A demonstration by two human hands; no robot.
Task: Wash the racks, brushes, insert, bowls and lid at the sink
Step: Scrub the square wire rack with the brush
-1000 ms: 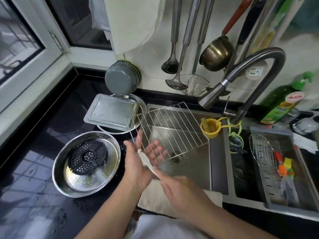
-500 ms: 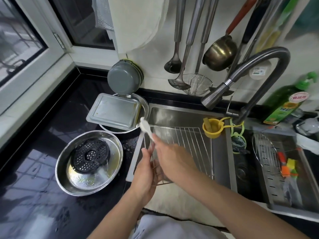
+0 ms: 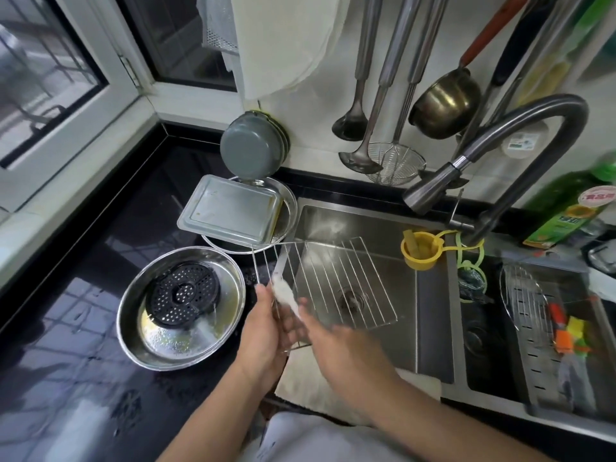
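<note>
Rack: the wire rack (image 3: 336, 281) lies tilted over the left basin of the sink (image 3: 433, 328), its near-left corner out over the rim, toward the counter (image 3: 100, 228).
Left hand: the left hand (image 3: 266, 331) grips the rack's near edge at 7 o'clock of the basin, fingers curled under the wires.
Right hand: the right hand (image 3: 336, 345) is wrapped round the handle of a white brush (image 3: 283, 293), bristles on the wires at the rack's near-left corner.
Tap: the tap (image 3: 430, 191) points down at 1 o'clock; a faint spray seems to fall on the back wall, hard to be sure through the blur.
Doing it well: stroke along the wires, I'd say, not across, and keep that left grip firm so the rack doesn't spring; turn it to reach the far corner under the water.
Waiting: the steel bowl (image 3: 230, 278) with the black perforated insert (image 3: 183, 295) sits on the counter at 9 o'clock; the rectangular lid (image 3: 230, 208) rests across a second bowl (image 3: 290, 208) at 11.
In the way: the yellow cup (image 3: 420, 253) hangs on the basin divider at 2 o'clock, near the rack's far-right corner, and could catch it on a swing.
Right basin: another rack (image 3: 523, 301) leans in the drainer tray (image 3: 550, 361) at 3 o'clock beside orange and yellow brushes (image 3: 566, 331), well apart.
</note>
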